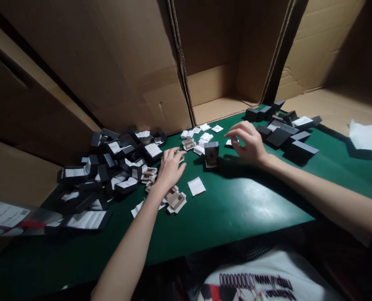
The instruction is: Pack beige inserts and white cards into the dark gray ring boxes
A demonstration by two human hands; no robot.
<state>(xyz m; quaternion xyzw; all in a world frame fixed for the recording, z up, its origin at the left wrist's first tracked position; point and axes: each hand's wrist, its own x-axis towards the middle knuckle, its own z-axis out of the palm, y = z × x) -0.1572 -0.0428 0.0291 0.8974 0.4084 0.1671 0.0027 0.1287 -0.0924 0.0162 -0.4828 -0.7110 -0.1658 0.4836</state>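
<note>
On the green table, a small dark box (211, 155) stands with its lid raised, between my two hands. My left hand (170, 167) is left of it, over small cardboard inserts, with its fingers apart. To the right of the box, my right hand (246, 141) hovers with curved fingers, thumb and fingertips apart, and nothing shows between them. A folded white paper (197, 186) lies in front of the box. Brown and white cardboard inserts (175, 200) lie beside my left forearm. Several small white papers (206, 137) are scattered behind the box.
A large heap of open black boxes (103, 173) with white papers covers the left side of the green table (230, 213). More black boxes (278, 136) lie at the back right. Big cardboard cartons (136, 54) line the back. A plastic bag (19, 219) is at the far left.
</note>
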